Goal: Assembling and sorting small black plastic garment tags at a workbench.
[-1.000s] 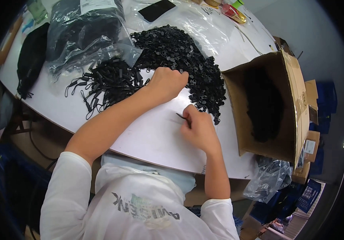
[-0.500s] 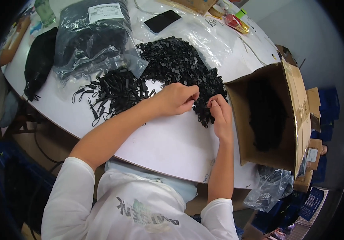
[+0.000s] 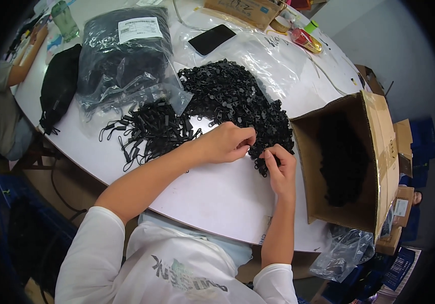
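My left hand [image 3: 230, 143] is closed in a pinch at the near edge of a big pile of small black plastic pieces [image 3: 222, 86] that look like zipper pulls. Just to its right, my right hand [image 3: 280, 163] is also pinched, thumb against fingers. Whatever sits between either hand's fingertips is too small to make out. The two hands face each other, a short gap apart. Left of the pile, partly behind my left forearm, lies a heap of black cord pulls with loops [image 3: 151, 129].
An open cardboard box [image 3: 306, 172] with dark contents stands right of my right hand. Behind the heaps are a clear bag of black goods [image 3: 126, 61], a phone [image 3: 211, 39] and a red bottle [image 3: 307, 40]. A black pouch [image 3: 60, 83] and another person's arm [image 3: 27, 58] are at left.
The whole view has shifted, so everything sits slightly lower in the picture. Both hands stay pinched at the pile's near edge, with only slight finger movement.
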### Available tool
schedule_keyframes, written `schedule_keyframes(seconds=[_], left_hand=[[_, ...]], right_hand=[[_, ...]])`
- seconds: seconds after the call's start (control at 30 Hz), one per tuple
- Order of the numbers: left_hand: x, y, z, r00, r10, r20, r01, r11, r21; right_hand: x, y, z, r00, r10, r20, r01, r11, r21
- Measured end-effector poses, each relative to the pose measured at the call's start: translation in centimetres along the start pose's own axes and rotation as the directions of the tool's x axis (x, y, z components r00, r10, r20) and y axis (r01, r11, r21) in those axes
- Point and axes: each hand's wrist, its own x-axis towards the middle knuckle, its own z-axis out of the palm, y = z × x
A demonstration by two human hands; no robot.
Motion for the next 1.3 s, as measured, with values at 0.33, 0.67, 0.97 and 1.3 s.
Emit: schedule_keyframes(seconds=[0.33,0.67,0.97,1.3], left_hand=[[0.3,-0.2,0.1,0.991,0.128,0.048,-0.128,0.992,0.007],[-0.2,0.7,-0.7,0.959,0.151,0.24,-0.213,0.942,0.26],[-0.1,1.1,-0.4,0.911,0.383,0.154,-0.412,0.819,0.399],[0.0,1.4,1.3,0.919,-0.321,0.229,0.392,0.799,-0.455]], right_hand=[[-0.2,-0.9,0.4,0.983,-0.177,0.058,0.186,0.909,-0.372],[-0.7,-1.3,0.9,0.94,-0.227,0.253,0.332,0.777,-0.535],[-0.6,-1.5,0.7,0.968,-0.124,0.217,0.19,0.93,-0.315],[-0.1,-0.6,1.6,0.913,-0.408,0.028,0.384,0.83,-0.405]])
